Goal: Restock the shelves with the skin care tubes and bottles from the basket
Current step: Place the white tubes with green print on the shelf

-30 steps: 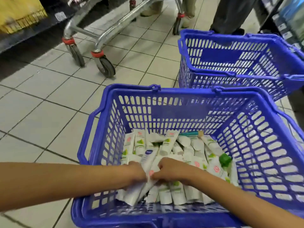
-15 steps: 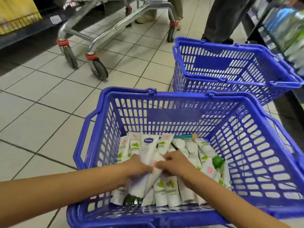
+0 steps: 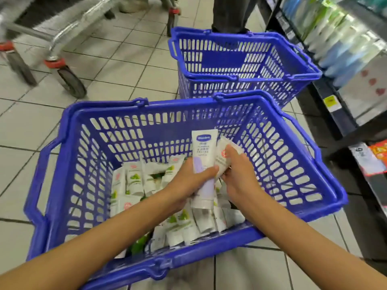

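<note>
The left hand [image 3: 189, 182] is curled round a tall white and lilac tube [image 3: 201, 147], thumb across its front, cap end down; the right hand [image 3: 238, 171] pinches a smaller white tube [image 3: 222, 154] with a round red mark, thumb on its face; the two tubes touch side by side. Both are held above the other tubes [image 3: 134, 181], which lie heaped in the bottom of the blue basket [image 3: 104, 110] on the floor; the shelves [image 3: 345, 51] stand to the right, near the basket's far corner.

The step looks like gathering a handful to carry across. To do it well, turn the tubes the same way round, labels out; grip firmly on the bodies, since smooth plastic probably slips when bunched; lift clear over the basket wall rather than dragging along it. Match each tube to its own kind, though the shelf stock is too blurred to tell which row fits. A second basket [image 3: 272, 38] stands beyond, beside the shelves; reach round it.
</note>
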Motion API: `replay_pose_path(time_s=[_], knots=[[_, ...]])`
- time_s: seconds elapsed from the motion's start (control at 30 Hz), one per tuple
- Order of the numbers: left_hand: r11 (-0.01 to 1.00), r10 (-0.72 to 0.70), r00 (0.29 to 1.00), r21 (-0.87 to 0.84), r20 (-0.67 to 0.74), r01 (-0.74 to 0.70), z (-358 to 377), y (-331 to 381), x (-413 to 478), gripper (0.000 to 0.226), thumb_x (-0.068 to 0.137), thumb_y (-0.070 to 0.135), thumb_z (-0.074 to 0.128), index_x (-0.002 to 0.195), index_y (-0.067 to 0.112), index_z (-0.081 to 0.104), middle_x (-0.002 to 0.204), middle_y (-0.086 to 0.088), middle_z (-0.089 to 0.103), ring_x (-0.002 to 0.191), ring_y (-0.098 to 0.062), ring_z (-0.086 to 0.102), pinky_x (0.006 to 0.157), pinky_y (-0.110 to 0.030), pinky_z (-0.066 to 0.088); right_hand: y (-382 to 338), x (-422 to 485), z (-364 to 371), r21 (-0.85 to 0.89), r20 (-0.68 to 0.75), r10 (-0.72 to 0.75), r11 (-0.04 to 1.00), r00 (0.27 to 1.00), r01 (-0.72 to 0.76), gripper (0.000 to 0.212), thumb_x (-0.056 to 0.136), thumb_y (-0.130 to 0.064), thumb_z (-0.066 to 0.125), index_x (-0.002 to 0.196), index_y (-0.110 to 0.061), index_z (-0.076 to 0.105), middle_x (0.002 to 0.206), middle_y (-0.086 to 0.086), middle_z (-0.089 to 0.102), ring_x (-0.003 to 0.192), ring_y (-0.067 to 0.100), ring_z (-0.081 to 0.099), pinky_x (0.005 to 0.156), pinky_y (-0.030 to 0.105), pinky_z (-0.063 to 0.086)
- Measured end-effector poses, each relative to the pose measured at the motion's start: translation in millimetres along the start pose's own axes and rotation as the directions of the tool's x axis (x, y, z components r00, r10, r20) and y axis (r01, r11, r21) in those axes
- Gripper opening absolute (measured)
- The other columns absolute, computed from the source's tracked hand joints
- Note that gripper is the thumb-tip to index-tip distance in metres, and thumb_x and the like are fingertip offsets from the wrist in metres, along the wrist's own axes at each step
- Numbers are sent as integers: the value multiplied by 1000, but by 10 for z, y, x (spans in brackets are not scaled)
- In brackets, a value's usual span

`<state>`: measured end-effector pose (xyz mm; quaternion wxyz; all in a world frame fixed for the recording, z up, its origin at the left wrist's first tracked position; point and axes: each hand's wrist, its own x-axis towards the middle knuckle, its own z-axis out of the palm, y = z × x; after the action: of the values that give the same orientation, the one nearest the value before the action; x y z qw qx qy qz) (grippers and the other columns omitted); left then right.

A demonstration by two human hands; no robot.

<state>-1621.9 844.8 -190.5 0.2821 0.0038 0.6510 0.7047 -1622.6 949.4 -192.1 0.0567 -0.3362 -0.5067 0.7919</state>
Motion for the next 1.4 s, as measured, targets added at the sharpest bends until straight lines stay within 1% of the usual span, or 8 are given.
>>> replay_pose_path(time_s=[0.27, 0.43, 0.6, 0.7, 0.97, 1.07, 1.2, 1.4], knots=[[990, 138, 972, -11, 193, -138, 750, 114, 144, 28, 90, 23, 54, 117, 24, 50, 116, 2, 62, 98, -12, 61, 86, -29, 49, -795, -325, -831, 379, -32, -278, 886, 960, 269, 17, 99, -22, 40, 106, -14, 53, 93, 8, 62, 78, 15, 65, 72, 32, 57], [966, 199, 926, 96, 320, -241, 1387, 233, 177, 28, 84, 19, 64, 107, 18, 48, 103, -10, 59, 90, -17, 54, 71, -29, 47, -1143, -467, -1511, 451, -84, -300, 839, 950, 304, 22, 99, -24, 36, 116, -12, 43, 91, 9, 55, 73, 16, 58, 70, 31, 55], [836, 358, 800, 216, 482, -504, 1983, 434, 168, 52, 70, -1, 74, 107, 23, 46, 91, 13, 59, 72, 12, 58, 65, -7, 46, -1257, -491, -1973, 512, -96, -278, 809, 956, 287, 37, 98, -8, 36, 132, 4, 41, 110, 16, 56, 97, 25, 55, 95, 41, 45], [815, 370, 734, 180, 569, -550, 2328, 506, 148, 42, 78, -2, 62, 109, 21, 47, 97, 13, 59, 74, 17, 56, 70, -7, 45, -1197, -521, -2207, 460, -77, -347, 819, 935, 342, 39, 95, 0, 39, 134, 8, 39, 113, 16, 55, 96, 21, 56, 88, 33, 49], [963, 144, 801, 104, 581, -248, 3177, 400, 46, 17, 90, 8, 51, 98, 22, 53, 77, 8, 62, 63, -1, 59, 61, -18, 50, -1182, -870, -3171, 435, -242, -404, 767, 882, 471, 31, 99, -27, 36, 129, -21, 42, 99, 10, 64, 83, 20, 62, 83, 39, 51], [977, 14, 749, 149, 663, -151, 3288, 303, 2, 27, 89, 20, 51, 115, 26, 50, 90, 8, 65, 78, -5, 62, 64, -20, 53, -1241, -953, -3446, 408, -273, -371, 791, 888, 456, 36, 99, -21, 39, 135, -18, 39, 81, 0, 70, 73, 13, 65, 80, 34, 51], [980, -73, 659, 175, 749, -91, 3356, 246, -10, 29, 80, 30, 53, 109, 30, 53, 86, 13, 69, 80, -4, 65, 65, -20, 54, -1218, -934, -3620, 380, -295, -327, 822, 898, 424, 45, 92, 4, 42, 137, -2, 38, 102, 10, 63, 91, 19, 62, 97, 40, 46], [978, -189, 550, 204, 814, 34, 3534, 66, 29, 27, 92, -1, 41, 111, 13, 56, 95, -4, 70, 84, -16, 68, 71, -28, 58, -954, -1005, -3722, 441, -307, -351, 771, 884, 459, 42, 94, -21, 46, 135, -19, 35, 81, 10, 67, 67, 20, 66, 70, 37, 57]])
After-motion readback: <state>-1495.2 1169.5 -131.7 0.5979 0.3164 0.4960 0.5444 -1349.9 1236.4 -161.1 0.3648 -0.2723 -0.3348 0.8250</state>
